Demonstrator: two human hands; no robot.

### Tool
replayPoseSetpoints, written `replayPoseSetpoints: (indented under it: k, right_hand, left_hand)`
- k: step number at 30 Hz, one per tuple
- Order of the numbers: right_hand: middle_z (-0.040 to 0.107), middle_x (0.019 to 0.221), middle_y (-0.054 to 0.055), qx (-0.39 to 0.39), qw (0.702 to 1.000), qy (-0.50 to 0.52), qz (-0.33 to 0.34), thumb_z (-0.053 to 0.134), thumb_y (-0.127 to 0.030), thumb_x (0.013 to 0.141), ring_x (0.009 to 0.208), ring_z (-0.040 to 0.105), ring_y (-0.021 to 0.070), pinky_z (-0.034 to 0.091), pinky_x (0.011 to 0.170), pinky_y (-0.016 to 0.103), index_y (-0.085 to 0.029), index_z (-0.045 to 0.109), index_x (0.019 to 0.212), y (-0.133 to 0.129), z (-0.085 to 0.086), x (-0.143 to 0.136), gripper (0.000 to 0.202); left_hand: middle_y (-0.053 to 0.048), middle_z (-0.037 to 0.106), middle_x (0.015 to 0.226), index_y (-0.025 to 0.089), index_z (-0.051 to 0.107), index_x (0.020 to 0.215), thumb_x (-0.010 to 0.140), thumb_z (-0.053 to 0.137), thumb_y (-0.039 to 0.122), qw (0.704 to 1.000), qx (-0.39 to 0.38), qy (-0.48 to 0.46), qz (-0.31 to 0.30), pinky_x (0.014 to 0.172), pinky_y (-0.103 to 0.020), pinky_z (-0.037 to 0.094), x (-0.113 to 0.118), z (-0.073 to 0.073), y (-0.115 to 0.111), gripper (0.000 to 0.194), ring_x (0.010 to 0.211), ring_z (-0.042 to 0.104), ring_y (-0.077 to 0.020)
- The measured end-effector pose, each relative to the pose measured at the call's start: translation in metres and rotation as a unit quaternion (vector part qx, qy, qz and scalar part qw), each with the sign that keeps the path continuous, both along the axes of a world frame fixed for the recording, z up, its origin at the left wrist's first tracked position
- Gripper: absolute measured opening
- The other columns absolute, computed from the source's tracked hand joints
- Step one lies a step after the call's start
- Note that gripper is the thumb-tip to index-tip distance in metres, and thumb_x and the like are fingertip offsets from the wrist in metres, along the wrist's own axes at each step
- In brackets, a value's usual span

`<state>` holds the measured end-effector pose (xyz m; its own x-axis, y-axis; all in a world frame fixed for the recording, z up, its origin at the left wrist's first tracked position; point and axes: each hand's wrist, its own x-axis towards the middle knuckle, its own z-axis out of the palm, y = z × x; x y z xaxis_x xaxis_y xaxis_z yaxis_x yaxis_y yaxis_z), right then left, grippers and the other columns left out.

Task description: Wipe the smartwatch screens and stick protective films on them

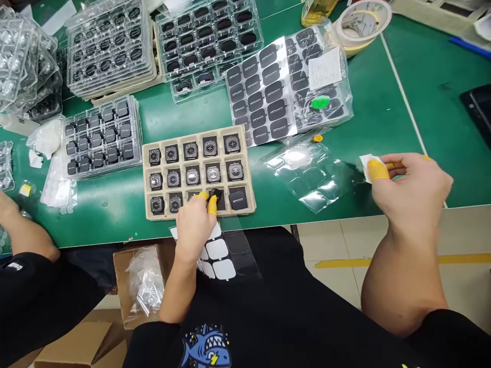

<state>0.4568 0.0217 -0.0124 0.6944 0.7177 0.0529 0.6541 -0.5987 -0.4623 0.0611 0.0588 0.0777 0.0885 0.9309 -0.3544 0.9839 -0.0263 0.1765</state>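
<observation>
My left hand (195, 225), with yellow finger cots, pinches a small dark watch case (215, 195) over the front row of a beige compartment tray (250, 202). Watch cases with round sensor backs fill most of the tray's cells. In the front right cell lies a case with a dark printed face (238, 198). Off to the right, above the table's front edge, my right hand (412, 179) is closed on a white wipe (367, 166), its thumb in a yellow cot. Below my left wrist hangs a sheet of white rounded-square stickers (218, 250).
Clear trays of dark parts (102, 138) stand at the left and back. Printed label sheets (264, 97) and a bagged stack (322, 76) lie beyond the tray. Tape rolls (364, 23) sit at the back right. A co-worker's arm (28, 232) reaches in from the left.
</observation>
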Motion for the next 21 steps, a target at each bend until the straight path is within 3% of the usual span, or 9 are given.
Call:
replayPoseSetpoints:
  k: [5, 11, 15, 18, 21]
  right_hand:
    - [0.067, 0.088, 0.005, 0.034, 0.999, 0.016, 0.0, 0.068, -0.026, 0.075, 0.078, 0.06, 0.0242, 0.051, 0.087, 0.043, -0.026, 0.065, 0.087, 0.003, -0.005, -0.005, 0.013]
    - [0.071, 0.089, 0.007, 0.023, 0.999, 0.021, 0.025, 0.068, -0.028, 0.076, 0.08, 0.063, 0.0248, 0.052, 0.085, 0.042, -0.025, 0.069, 0.09, 0.0, -0.014, -0.006, 0.014]
    - [0.069, 0.083, 0.004, 0.033, 0.999, 0.018, 0.02, 0.066, -0.029, 0.071, 0.077, 0.064, 0.0247, 0.052, 0.082, 0.042, -0.025, 0.072, 0.09, -0.004, -0.024, 0.002, 0.02]
    - [0.068, 0.083, 0.002, 0.031, 0.999, 0.018, 0.011, 0.065, -0.027, 0.068, 0.074, 0.063, 0.0237, 0.051, 0.08, 0.042, -0.026, 0.072, 0.091, -0.006, -0.03, 0.01, 0.024]
    - [0.067, 0.083, 0.003, 0.057, 0.998, -0.005, -0.003, 0.067, -0.028, 0.072, 0.07, 0.06, 0.0226, 0.051, 0.079, 0.042, -0.026, 0.068, 0.089, -0.006, -0.037, 0.019, 0.017]
  left_hand:
    - [-0.015, 0.083, 0.093, 0.019, 0.073, 0.098, 0.117, 0.041, 0.028, 0.998, -0.029, 0.046, 0.013, 0.068, -0.037, 0.043, 0.004, 0.004, 0.004, 0.038, 0.085, 0.081, -0.0319]
    - [-0.017, 0.084, 0.106, 0.018, 0.078, 0.107, 0.117, 0.044, 0.032, 0.994, -0.062, 0.083, -0.032, 0.068, -0.037, 0.047, 0.007, 0.014, 0.003, 0.038, 0.089, 0.082, -0.0331]
    - [-0.011, 0.085, 0.113, 0.023, 0.079, 0.128, 0.116, 0.051, 0.031, 0.991, -0.08, 0.077, -0.071, 0.07, -0.035, 0.051, -0.004, 0.016, -0.004, 0.031, 0.092, 0.083, -0.0296]
    - [-0.007, 0.084, 0.11, 0.032, 0.072, 0.151, 0.116, 0.052, 0.033, 0.989, -0.081, 0.064, -0.103, 0.071, -0.033, 0.052, -0.009, 0.016, -0.007, 0.04, 0.093, 0.083, -0.027]
    - [-0.008, 0.084, 0.106, 0.033, 0.071, 0.155, 0.117, 0.051, 0.032, 0.988, -0.086, 0.061, -0.113, 0.072, -0.033, 0.053, -0.012, 0.014, -0.006, 0.043, 0.09, 0.082, -0.0268]
